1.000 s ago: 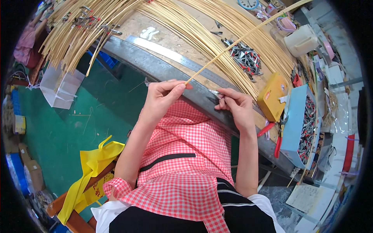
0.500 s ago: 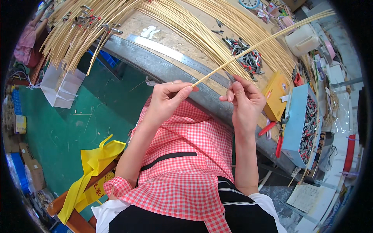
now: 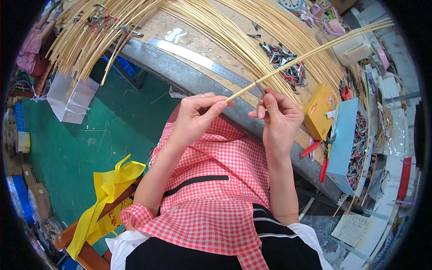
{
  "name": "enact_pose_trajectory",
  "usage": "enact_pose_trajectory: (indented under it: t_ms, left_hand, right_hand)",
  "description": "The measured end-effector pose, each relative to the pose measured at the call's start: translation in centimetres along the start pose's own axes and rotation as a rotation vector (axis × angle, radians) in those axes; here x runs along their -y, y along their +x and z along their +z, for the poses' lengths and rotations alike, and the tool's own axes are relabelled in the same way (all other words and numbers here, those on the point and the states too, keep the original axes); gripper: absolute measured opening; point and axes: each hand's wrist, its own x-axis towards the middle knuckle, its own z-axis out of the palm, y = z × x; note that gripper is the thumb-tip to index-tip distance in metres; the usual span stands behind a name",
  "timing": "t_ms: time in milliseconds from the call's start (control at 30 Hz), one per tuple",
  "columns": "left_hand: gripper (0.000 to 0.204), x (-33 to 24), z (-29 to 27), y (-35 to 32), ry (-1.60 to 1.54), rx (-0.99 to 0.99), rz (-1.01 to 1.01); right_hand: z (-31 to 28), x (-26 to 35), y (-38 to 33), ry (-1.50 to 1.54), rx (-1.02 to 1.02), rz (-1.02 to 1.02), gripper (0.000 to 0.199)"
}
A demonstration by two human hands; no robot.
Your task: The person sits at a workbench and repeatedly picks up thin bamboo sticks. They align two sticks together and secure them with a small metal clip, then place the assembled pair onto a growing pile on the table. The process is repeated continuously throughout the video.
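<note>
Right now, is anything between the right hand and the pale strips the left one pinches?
Only the small dark tool in the right hand itself; its tip appears at the pale strips.

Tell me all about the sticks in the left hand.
The sticks are slender, pale yellow and look like cane, bunched closely, far ends slightly spread. They slant away rightward over the bench, near ends pinched in the left grip. A greyish piece in the right grip seems to meet them.
</note>
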Motion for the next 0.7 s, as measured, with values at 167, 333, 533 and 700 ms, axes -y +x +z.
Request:
enact_pose_trajectory:
  t_ms: [167, 333, 533, 700]
  left_hand:
    - [0.016, 0.0, 0.0, 0.0, 0.011, 0.002, -0.001]
    - [0.017, 0.0, -0.3, 0.0, 0.009, -0.004, -0.021]
    - [0.02, -0.1, -1.2, 0.3, -0.096, 0.121, -0.094]
    - [0.018, 0.3, -3.1, 0.6, -0.044, 0.301, -0.179]
  right_hand:
    - [0.1, -0.2, -0.3, -0.005, -0.001, -0.004, 0.015]
    - [0.1, 0.2, -0.5, -0.099, 0.022, 0.026, 0.019]
    - [-0.7, 3.2, 2.2, -0.098, -0.048, -0.143, 0.022]
    - [-2.8, 3.3, 3.1, 0.138, 0.076, -0.13, 0.018]
